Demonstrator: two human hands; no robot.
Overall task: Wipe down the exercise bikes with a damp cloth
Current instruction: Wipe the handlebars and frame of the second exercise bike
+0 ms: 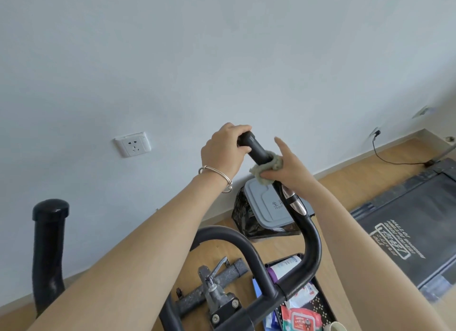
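Note:
The exercise bike's black right handlebar (311,234) rises from the lower middle up to a foam grip (255,150). My left hand (223,153), with a silver bracelet on its wrist, is closed around the top end of that grip. Just below it, my right hand (287,169) presses a grey-green cloth (267,169) wrapped around the bar, index finger sticking up. The other handlebar (48,251) stands upright at the far left. The bike's frame and adjustment knob (214,288) lie below.
A grey-lidded bin (265,207) with a black bag stands by the wall behind the bar. A black tray (320,303) with a wipes packet (302,319) and a bottle sits on the wooden floor. A treadmill (407,227) lies at the right; a wall socket (133,144) is at the left.

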